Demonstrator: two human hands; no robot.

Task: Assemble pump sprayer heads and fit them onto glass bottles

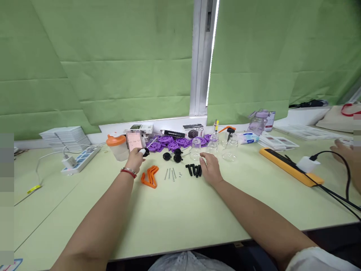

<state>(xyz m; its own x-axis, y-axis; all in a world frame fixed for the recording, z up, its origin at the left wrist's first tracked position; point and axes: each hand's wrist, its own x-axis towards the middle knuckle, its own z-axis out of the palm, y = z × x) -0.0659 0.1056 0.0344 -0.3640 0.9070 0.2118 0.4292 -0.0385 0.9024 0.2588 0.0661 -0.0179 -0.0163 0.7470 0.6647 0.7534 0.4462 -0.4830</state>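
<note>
1. Two hands out over our pale green tabletop [180,210], both arms stretched forward.
2. Left hand [135,158]: fingers curled round a small white piece [143,151] that sits against a black wheel-like part [146,152]. We can't tell if the black part is gripped too or just touching. Red bangle [129,172] on that wrist.
3. Right hand [210,167]: palm down, fingers loosely spread, holding nothing. Fingertips rest just beside a row of black pegs [193,169].
4. Between our hands: orange bent clips [150,176] lie near the left wrist, then thin metal rods [170,174] side by side, then the pegs.
5. Just past those: two more black wheels on an axle [173,155], purple gear-like discs [175,142] piled behind them, clear glass jars [212,147] in front of the right hand.
6. Left of the left hand: clear cup with orange lid [118,147], upright, and a pink timer [134,142] just behind the fingers.
7. Far left: white power strip [80,161] with a plug in it. Far right: orange power strip [290,165] with a white adapter and black cable.
8. Another person's hand [342,148] shows at the right edge, well apart from ours.
9. Green blinds [113,67] cover the window behind.
</note>
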